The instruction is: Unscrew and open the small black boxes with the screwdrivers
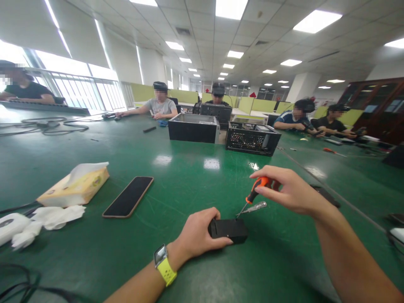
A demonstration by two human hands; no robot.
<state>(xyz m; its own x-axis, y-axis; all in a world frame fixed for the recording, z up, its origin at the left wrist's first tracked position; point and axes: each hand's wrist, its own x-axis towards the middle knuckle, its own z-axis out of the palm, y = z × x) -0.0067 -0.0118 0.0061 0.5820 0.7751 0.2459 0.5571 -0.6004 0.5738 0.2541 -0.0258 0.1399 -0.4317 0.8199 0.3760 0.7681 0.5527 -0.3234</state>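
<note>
My left hand [197, 234] is wrapped round the left end of a small black box [229, 229] that lies on the green table [202, 176]. My right hand [288, 188] is closed on the orange handle of a screwdriver [256, 192]. The screwdriver slants down to the left and its tip touches the top right edge of the black box. A silvery reflection or second metal piece [256, 207] shows just under the shaft. A yellow-strapped watch [164, 263] is on my left wrist.
A black phone [128, 196] lies face up to the left, beside a tissue box [75, 186] and crumpled tissues [57, 216]. Two open black computer cases [193, 128] [251, 138] stand mid-table. Several people sit along the far edge. Cables [47, 125] lie far left.
</note>
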